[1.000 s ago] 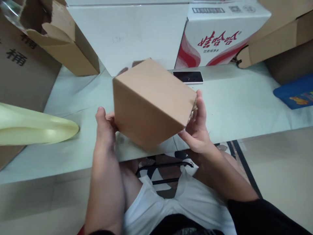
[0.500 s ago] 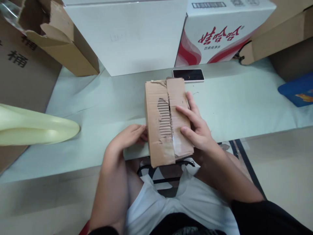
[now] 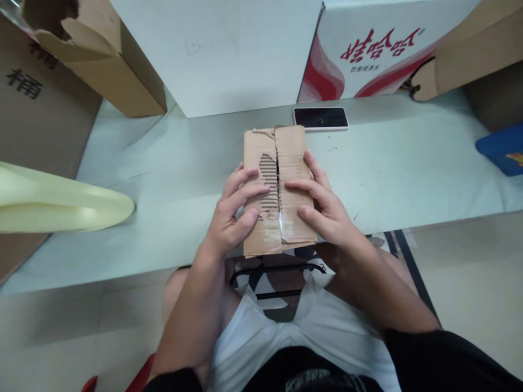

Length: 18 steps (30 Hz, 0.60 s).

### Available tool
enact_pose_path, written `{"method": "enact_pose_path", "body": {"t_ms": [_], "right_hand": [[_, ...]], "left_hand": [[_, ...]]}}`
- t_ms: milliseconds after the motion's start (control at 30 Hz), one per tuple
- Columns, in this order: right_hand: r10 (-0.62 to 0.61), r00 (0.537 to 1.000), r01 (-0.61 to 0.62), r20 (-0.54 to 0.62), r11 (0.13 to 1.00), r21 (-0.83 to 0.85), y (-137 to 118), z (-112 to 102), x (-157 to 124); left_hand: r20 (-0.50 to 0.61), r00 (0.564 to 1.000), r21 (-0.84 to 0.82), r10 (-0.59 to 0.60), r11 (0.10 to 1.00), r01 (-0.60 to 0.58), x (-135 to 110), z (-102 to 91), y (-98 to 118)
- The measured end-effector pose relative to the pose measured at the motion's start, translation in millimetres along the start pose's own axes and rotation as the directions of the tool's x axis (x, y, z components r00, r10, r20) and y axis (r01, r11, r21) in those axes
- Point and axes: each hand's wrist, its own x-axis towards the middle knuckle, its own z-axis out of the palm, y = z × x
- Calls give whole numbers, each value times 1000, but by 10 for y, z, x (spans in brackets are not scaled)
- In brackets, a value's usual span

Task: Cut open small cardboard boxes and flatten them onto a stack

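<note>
A small brown cardboard box (image 3: 291, 146) rests at the near edge of the pale table (image 3: 171, 179), its two top flaps meeting along a torn centre seam with scraps of clear tape. My left hand (image 3: 232, 215) lies on the left flap, fingers spread over it and curled round the box's left side. On the right flap sits my right hand (image 3: 322, 209), fingers stretched toward the seam and holding the box's right side. Both hands hold the box between them.
A dark phone (image 3: 321, 117) lies just behind the box. Behind it stand a large white box (image 3: 216, 49) and a red-and-white printed carton (image 3: 376, 49). Brown cartons (image 3: 102, 60) flank both sides. A pale yellow plastic piece (image 3: 61, 198) reaches in from the left; a blue item (image 3: 502, 149) lies far right.
The box was held tilted in the air, then turned and set down with its torn flaps up. My left hand has come up onto the left flap; both hands now rest on top.
</note>
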Motion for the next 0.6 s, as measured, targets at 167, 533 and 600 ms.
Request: {"method": "enact_pose_path", "body": {"t_ms": [167,533,600], "right_hand": [[47,994,-38,-95,995,94,87,-9,12],[524,812,-556,-256,562,-612,385,-261,95],[554,787,-569,-271,482,-667,417,-267,119]], "left_hand": [[-21,1000,1,-5,1000,5,0,-15,-47],[-33,999,8,-26,1000,27,14,-6,-19],[-39,999,5,-30,1000,30,14,-3,-16]]}}
